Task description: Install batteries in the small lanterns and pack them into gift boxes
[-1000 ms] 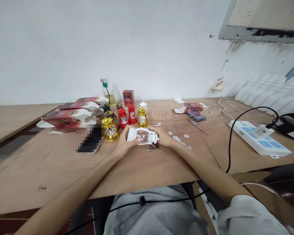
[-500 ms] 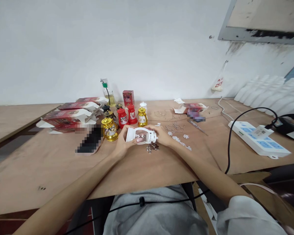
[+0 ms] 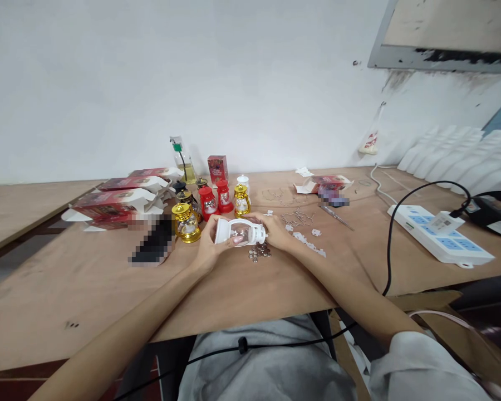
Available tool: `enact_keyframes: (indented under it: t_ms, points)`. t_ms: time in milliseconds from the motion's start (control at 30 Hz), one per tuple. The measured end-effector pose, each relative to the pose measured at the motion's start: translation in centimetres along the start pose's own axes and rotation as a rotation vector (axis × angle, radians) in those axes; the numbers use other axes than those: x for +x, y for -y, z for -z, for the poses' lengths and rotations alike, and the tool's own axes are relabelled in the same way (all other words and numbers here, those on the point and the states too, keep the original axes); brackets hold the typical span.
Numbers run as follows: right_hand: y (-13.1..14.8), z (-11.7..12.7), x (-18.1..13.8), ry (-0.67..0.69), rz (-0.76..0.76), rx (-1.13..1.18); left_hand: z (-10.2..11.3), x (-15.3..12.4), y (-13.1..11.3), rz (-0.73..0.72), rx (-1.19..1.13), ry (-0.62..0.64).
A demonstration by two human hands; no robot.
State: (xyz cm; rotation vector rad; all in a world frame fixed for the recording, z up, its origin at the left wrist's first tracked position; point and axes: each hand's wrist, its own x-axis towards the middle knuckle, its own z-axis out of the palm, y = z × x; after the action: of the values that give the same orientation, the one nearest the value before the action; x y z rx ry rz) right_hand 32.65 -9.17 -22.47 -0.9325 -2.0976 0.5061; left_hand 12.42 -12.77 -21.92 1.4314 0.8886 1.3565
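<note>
A small white lantern [image 3: 242, 233] with a clear globe lies sideways between my hands, its base to the left and its cap to the right. My left hand [image 3: 207, 246] is closed around the base, thumb along the globe. At the cap end, my right hand [image 3: 276, 233] grips the lantern; its fingertips are partly hidden. Several button cells [image 3: 255, 254] lie on the table just below the cap. Beyond my hands stand small lanterns: gold [image 3: 186, 224], red [image 3: 209, 204] and another white one [image 3: 243, 181], with dark ones among them.
Red printed boxes [image 3: 108, 203] lie at the left beside a blurred dark object [image 3: 156, 242]. Bent wires [image 3: 296, 216], white plastic pieces [image 3: 309, 244] and a screwdriver [image 3: 336, 216] lie to the right. A power strip [image 3: 442, 236] with a black cable [image 3: 389, 245] is farther right.
My hands keep nearly the same hold on the white lantern. The view has shifted very slightly; nothing else has visibly moved.
</note>
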Motion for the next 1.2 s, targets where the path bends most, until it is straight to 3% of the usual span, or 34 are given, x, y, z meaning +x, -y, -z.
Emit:
enact_keyframes:
  t_ms: [367,533,1200]
  points:
    - [-0.6,-0.6,-0.1,-0.087,-0.072,-0.093,-0.5,-0.3,-1.0,-0.013,0.035,0.007]
    - [-0.8,-0.9,0.0,-0.136,-0.133,-0.192,-0.6,0.1,-0.4,-0.021,0.006,-0.084]
    - [1.1,-0.4,0.0,0.021,-0.283,-0.464,-0.9,-0.2,-0.6,-0.035,0.15,-0.09]
